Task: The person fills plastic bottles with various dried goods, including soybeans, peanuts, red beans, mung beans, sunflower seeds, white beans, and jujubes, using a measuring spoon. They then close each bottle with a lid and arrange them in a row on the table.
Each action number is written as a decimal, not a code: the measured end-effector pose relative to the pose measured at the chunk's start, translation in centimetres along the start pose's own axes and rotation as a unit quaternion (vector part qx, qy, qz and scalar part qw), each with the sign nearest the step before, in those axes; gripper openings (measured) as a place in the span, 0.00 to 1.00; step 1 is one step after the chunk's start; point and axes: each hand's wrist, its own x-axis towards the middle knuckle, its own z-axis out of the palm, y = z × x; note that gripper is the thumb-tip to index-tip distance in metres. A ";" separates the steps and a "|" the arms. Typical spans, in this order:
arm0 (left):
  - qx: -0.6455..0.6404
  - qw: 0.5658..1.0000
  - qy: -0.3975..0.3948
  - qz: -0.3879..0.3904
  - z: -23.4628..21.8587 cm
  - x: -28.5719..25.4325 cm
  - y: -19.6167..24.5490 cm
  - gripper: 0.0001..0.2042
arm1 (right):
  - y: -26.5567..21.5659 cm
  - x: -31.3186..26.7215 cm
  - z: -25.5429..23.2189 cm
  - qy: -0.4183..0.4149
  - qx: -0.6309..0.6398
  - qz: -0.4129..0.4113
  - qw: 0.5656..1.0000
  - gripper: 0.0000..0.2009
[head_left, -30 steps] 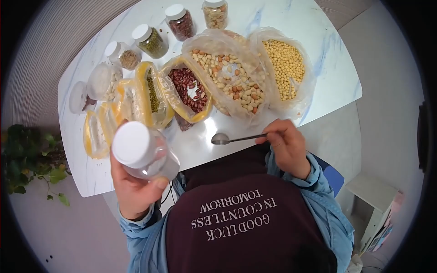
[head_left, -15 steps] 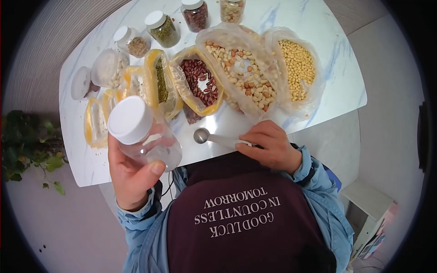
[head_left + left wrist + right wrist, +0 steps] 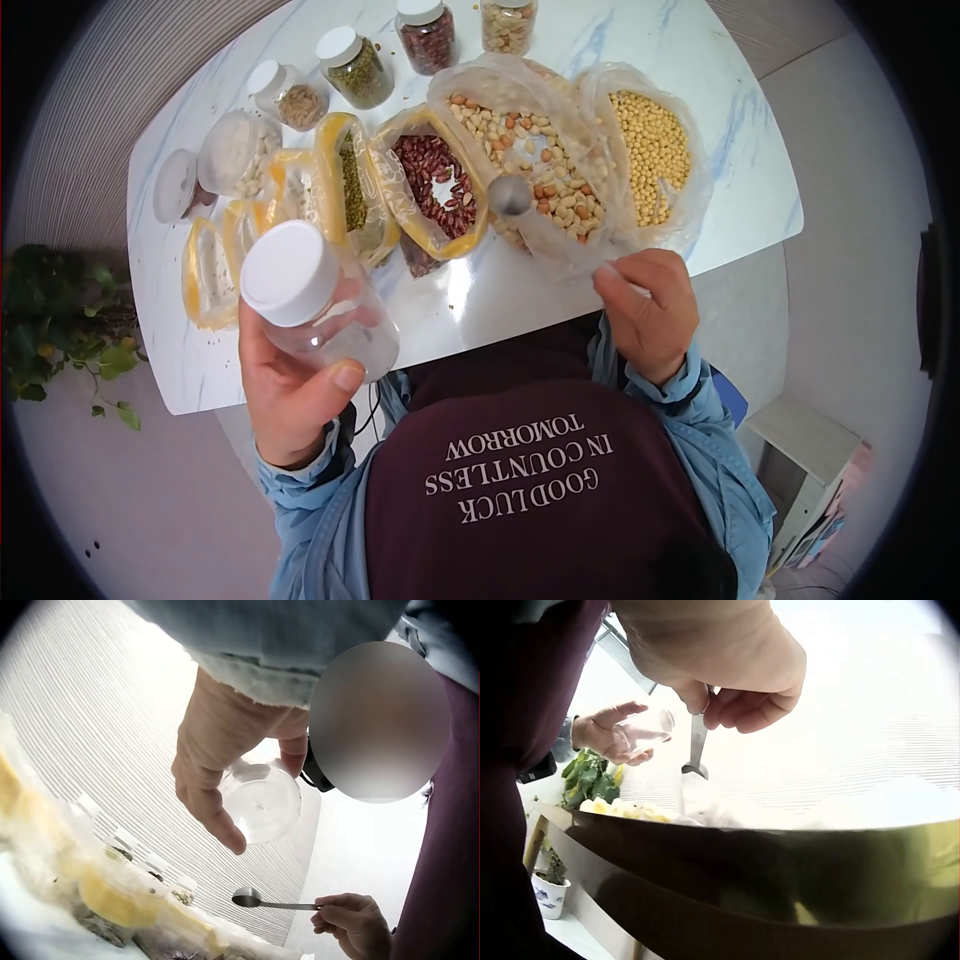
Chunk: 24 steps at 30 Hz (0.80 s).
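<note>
My left hand (image 3: 290, 405) grips a clear plastic jar (image 3: 352, 325) with a white lid (image 3: 290, 273) on. No contents show inside the jar, also in the left wrist view. Between thumb and fingers, my right hand (image 3: 655, 312) pinches the handle of a metal measuring spoon (image 3: 511, 195). In the head view the spoon's round bowl overlaps the near left edge of a plastic bag (image 3: 500, 75) of peanuts. Left of it is a yellow-edged bag (image 3: 472, 240) of dark red beans; to the right, a bag (image 3: 697, 195) of yellow soybeans.
Lidded jars of peanuts (image 3: 508, 28), red beans (image 3: 428, 42) and green beans (image 3: 362, 80) stand at the back. More jars lie or stand at the left, including one with brown contents (image 3: 300, 105). Several yellow-edged bags (image 3: 203, 290) line the left. The table's near edge runs before my body.
My right hand has moved rightward, and the spoon's bowl has swung up from the bare tabletop to over the bags. The left hand stays in place with the jar.
</note>
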 end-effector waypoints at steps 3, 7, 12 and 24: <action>0.000 1.000 -0.009 -0.016 0.2 -0.1 0.0 0.42 | 0.5 -0.4 0.0 0.005 -0.025 0.030 0.999 0.17; -0.025 0.998 -0.025 -0.058 0.7 -0.1 0.2 0.43 | 0.9 -1.3 0.6 0.001 -0.059 0.053 0.997 0.17; -0.035 0.993 -0.074 -0.083 1.4 0.0 -0.1 0.43 | 1.2 -1.7 1.1 -0.050 -0.067 0.082 0.993 0.19; 0.219 0.917 -0.333 -0.010 4.5 1.0 -1.0 0.38 | -2.3 2.1 -2.0 -0.190 0.235 0.002 0.953 0.23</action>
